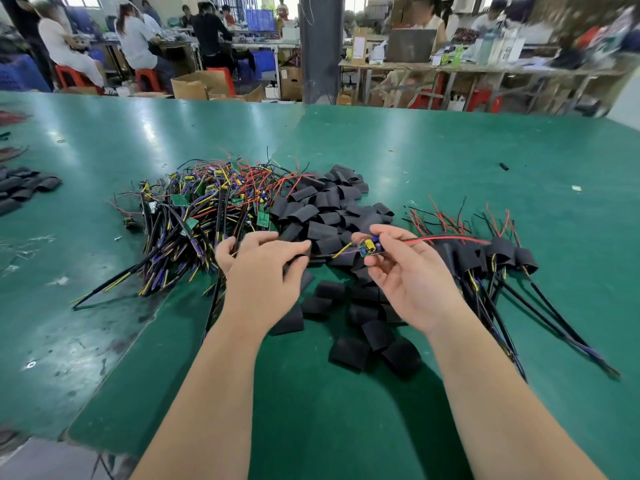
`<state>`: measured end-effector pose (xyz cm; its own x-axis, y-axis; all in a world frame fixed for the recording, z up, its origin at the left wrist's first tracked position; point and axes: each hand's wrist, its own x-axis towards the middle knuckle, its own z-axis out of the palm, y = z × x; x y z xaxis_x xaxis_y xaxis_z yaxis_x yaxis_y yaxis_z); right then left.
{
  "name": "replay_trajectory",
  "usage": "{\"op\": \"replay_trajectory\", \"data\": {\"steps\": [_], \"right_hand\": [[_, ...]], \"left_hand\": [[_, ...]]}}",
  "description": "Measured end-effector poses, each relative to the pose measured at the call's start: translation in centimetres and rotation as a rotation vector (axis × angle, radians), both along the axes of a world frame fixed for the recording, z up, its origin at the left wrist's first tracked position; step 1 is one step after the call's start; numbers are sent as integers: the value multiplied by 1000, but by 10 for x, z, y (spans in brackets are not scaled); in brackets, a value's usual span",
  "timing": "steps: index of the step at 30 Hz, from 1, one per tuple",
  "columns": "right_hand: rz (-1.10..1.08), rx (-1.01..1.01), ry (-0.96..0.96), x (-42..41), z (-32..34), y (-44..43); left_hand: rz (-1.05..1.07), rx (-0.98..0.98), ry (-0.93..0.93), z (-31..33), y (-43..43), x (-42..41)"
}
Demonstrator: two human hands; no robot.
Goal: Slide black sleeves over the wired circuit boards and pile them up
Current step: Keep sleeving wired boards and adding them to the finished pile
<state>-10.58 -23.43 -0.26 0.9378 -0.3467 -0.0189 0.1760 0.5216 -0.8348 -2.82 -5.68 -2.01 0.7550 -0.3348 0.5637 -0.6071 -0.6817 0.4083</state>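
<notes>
Two bare forearms [214,375] are reaching over a green worktop [450,150] toward heaps of wired parts.
Above the heap, the right hand [408,278] is pinching a small circuit board [370,247] between thumb and fingers [388,235], its red wire [450,239] trailing right over the sleeved boards [498,252] piling there. Beside it the left hand [263,268] is curling its fingers at the edge of the loose black sleeves [322,216], possibly gripping one; blur is hiding the contact. Unsleeved boards [204,202] with tangled wires are lying just left of the sleeves.
</notes>
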Motion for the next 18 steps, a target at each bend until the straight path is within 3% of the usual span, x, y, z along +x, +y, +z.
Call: {"op": "replay_trajectory", "data": {"steps": [5,9,14,18], "right_hand": [[32,-61,3,2,-4,12],[51,-159,-41,-2,-4,12],[56,-328,-55,-3,-9,11],[134,-174,-75,-2,-9,1]], "left_hand": [[-231,-1,-49,2,-17,-13],[-372,-176,92,3,-15,-9],[-399,-247,293,0,-13,-6],[-321,-303,314,-3,-13,-2]]}}
